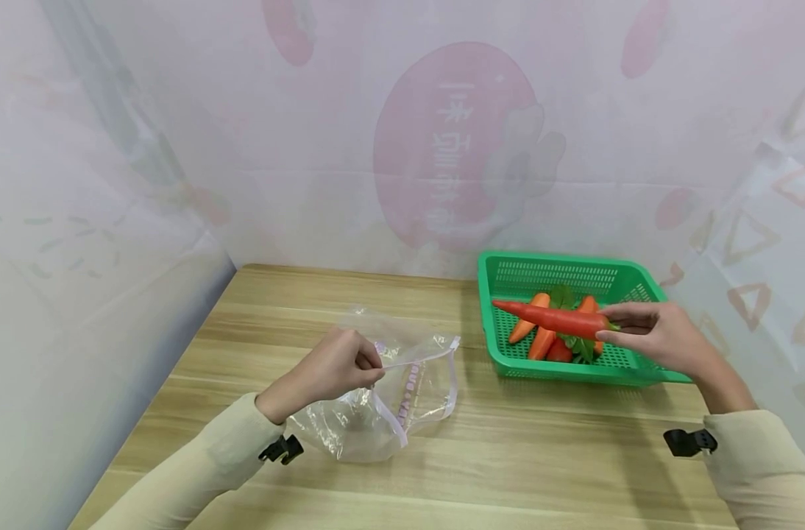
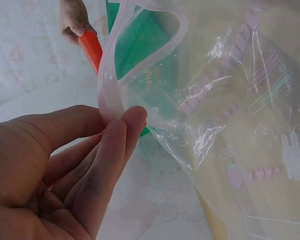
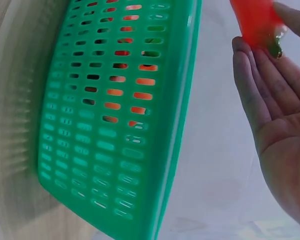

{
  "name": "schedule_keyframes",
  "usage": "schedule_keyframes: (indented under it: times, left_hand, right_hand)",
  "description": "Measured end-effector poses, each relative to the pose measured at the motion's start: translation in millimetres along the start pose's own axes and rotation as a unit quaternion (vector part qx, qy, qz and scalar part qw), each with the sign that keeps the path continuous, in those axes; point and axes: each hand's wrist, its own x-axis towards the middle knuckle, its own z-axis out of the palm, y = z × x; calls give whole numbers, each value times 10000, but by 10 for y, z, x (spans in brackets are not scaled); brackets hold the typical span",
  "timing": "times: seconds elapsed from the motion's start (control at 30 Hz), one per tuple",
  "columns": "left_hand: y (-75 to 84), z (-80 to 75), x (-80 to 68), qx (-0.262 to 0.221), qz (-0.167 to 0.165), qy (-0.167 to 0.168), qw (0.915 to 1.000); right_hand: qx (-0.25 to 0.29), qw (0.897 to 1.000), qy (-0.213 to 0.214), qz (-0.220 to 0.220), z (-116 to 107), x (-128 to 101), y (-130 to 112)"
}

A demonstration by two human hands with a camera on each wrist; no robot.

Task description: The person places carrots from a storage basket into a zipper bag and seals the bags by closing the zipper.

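My right hand (image 1: 661,338) pinches a long red chili pepper (image 1: 561,320) by its green stem end, holding it level above the green basket (image 1: 502,361) with the tip toward the left. In the right wrist view the pepper's stem end (image 3: 276,46) sits between thumb and fingers. My left hand (image 1: 339,366) pinches the zip edge of a clear plastic zip bag (image 1: 369,434) between thumb and fingertips. The bag's mouth gapes toward the right. Purple lettering and small printed pictures show on its film in the left wrist view.
Inside the basket lie several orange carrots (image 1: 541,342), a red vegetable (image 1: 559,351) and green leaves (image 1: 562,297). The basket stands at the back right of the wooden table (image 1: 508,464). A printed white cloth (image 1: 310,184) hangs behind and at both sides.
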Motion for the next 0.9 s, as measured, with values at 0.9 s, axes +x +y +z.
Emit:
schedule_keyframes:
  times: [0.9]
  left_hand:
    - [-7,18,33,54,-53,12,10000]
  right_hand:
    - [155,9959,-619,-636,111,-75,-355]
